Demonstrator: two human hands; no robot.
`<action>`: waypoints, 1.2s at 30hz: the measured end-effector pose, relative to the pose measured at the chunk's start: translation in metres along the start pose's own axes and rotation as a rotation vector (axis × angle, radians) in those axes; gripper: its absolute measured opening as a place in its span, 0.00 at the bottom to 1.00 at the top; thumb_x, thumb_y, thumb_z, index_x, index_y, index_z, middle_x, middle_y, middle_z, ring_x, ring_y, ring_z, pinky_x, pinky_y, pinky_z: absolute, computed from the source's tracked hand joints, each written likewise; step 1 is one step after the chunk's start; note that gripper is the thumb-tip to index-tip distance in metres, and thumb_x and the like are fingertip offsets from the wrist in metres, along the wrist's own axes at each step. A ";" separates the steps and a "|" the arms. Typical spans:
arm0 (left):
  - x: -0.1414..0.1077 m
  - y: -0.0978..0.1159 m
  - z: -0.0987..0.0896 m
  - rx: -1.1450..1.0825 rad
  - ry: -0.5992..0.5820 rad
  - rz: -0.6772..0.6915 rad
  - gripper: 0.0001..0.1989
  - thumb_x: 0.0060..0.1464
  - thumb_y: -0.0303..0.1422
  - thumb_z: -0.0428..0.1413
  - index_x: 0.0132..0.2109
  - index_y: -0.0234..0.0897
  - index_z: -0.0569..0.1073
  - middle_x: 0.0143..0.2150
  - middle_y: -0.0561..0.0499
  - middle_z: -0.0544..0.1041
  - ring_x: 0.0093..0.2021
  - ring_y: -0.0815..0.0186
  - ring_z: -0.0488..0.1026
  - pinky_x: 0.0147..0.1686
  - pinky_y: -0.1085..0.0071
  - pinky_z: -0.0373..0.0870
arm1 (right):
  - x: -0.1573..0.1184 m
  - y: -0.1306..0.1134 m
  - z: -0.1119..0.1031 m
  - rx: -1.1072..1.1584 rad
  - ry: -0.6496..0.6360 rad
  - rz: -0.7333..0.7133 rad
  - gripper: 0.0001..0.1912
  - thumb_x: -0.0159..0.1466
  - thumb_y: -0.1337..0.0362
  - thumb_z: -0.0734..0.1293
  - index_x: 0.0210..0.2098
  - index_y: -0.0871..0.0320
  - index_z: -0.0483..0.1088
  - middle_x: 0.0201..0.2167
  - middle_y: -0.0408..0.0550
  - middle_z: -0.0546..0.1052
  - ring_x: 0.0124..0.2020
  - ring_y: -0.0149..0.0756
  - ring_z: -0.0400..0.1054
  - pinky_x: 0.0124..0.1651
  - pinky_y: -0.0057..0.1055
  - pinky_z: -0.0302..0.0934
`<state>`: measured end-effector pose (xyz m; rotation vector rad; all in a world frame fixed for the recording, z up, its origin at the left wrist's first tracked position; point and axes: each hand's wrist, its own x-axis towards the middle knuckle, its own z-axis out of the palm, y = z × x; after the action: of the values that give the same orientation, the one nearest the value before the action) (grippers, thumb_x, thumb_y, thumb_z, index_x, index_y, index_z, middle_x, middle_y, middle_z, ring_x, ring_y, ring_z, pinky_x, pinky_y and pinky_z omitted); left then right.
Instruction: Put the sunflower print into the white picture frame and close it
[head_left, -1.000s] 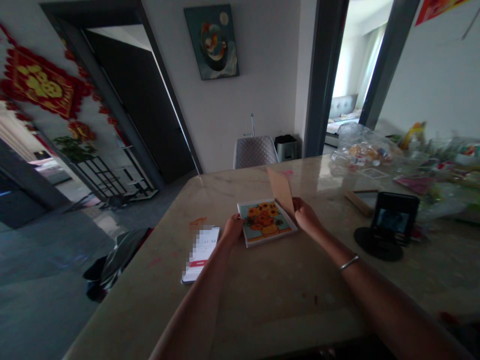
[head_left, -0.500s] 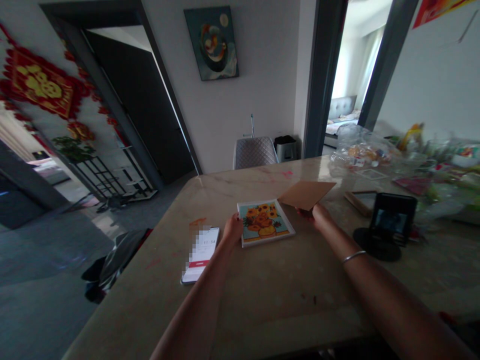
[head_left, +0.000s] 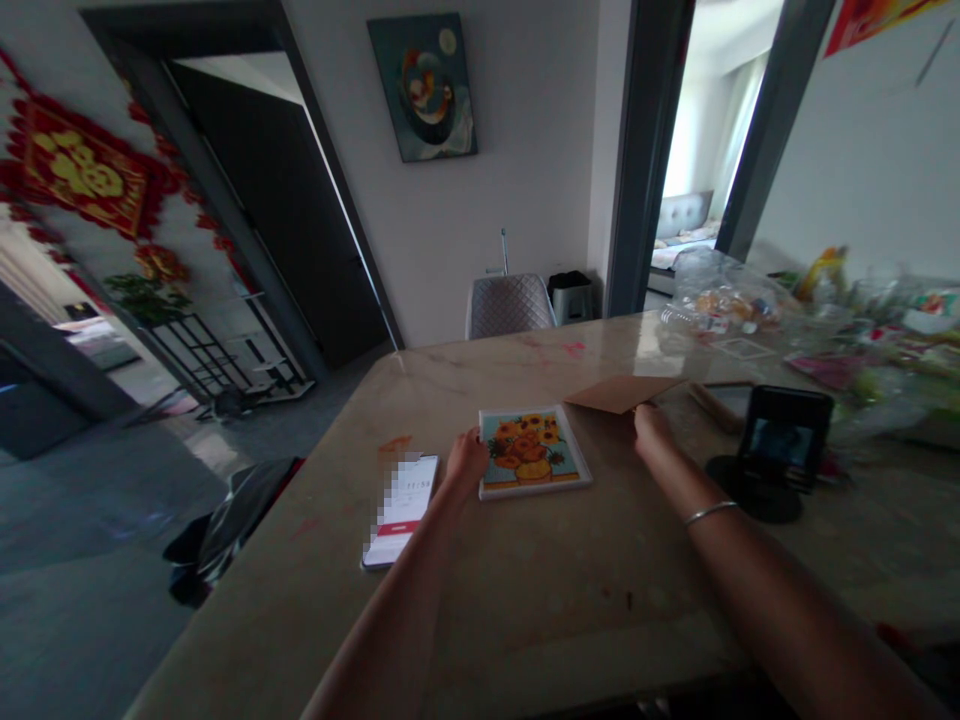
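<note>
Head view, looking down across a polished stone desk (head_left: pixel 480 352): a small sunflower painting on a white-edged board (head_left: pixel 534 452) lies flat near the middle. The left hand (head_left: pixel 466 462) sits at the board's left edge with its fingertips against the rim. That grip looks light, not clearly clenched or released, and the board is not lifted. The right hand (head_left: pixel 651 432) is well apart, past the board's right corner, its fingertips at the near edge of a kraft cardboard sheet (head_left: pixel 622 393) that lies low beyond the board. Whether that grip pinches the sheet or merely touches it cannot be told from here.

A smartphone (head_left: pixel 400 510) with a pixelated screen lies just left of the left hand. To the right stand a small wooden frame (head_left: pixel 716 405) and a black phone stand (head_left: pixel 752 488), with plastic bags (head_left: pixel 724 305) piled farther back.

The main risks seem to be these: pressure on one edge could skid the board across the glossy desk, a wide sweep of the thin sheet could catch the wooden frame or the stand, and a drift of the left wrist could knock the smartphone.
</note>
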<state>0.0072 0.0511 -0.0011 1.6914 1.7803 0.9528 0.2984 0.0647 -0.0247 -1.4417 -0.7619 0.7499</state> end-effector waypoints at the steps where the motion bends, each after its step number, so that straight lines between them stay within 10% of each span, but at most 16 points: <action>1: 0.000 0.000 0.000 0.026 -0.001 0.021 0.10 0.44 0.22 0.50 0.33 0.35 0.74 0.34 0.44 0.76 0.36 0.62 0.71 0.32 0.76 0.61 | 0.000 -0.002 -0.001 -0.046 0.096 -0.028 0.19 0.54 0.71 0.54 0.45 0.62 0.62 0.41 0.59 0.72 0.44 0.42 0.66 0.44 0.39 0.61; 5: 0.000 0.001 0.000 0.122 -0.026 0.088 0.13 0.45 0.22 0.47 0.36 0.35 0.74 0.36 0.43 0.76 0.34 0.62 0.71 0.31 0.75 0.61 | -0.004 -0.012 -0.004 -0.111 0.357 -0.028 0.22 0.54 0.72 0.55 0.49 0.67 0.59 0.47 0.60 0.69 0.48 0.40 0.64 0.47 0.32 0.59; 22: -0.004 0.006 -0.003 0.207 -0.052 0.043 0.19 0.45 0.21 0.47 0.45 0.34 0.71 0.40 0.45 0.76 0.38 0.65 0.72 0.32 0.76 0.62 | -0.004 -0.006 -0.007 -0.303 0.398 -0.257 0.31 0.45 0.76 0.56 0.51 0.67 0.58 0.50 0.61 0.62 0.53 0.47 0.56 0.55 0.42 0.49; 36: -0.001 0.004 -0.003 0.320 -0.048 0.047 0.18 0.47 0.23 0.46 0.45 0.34 0.71 0.40 0.43 0.76 0.39 0.64 0.72 0.34 0.75 0.64 | -0.015 0.020 0.031 -0.347 -0.059 -0.464 0.25 0.51 0.73 0.54 0.49 0.63 0.61 0.47 0.59 0.68 0.45 0.38 0.66 0.49 0.39 0.59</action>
<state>0.0076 0.0491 0.0037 1.9377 1.9494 0.6655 0.2645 0.0705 -0.0447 -1.4710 -1.2642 0.3114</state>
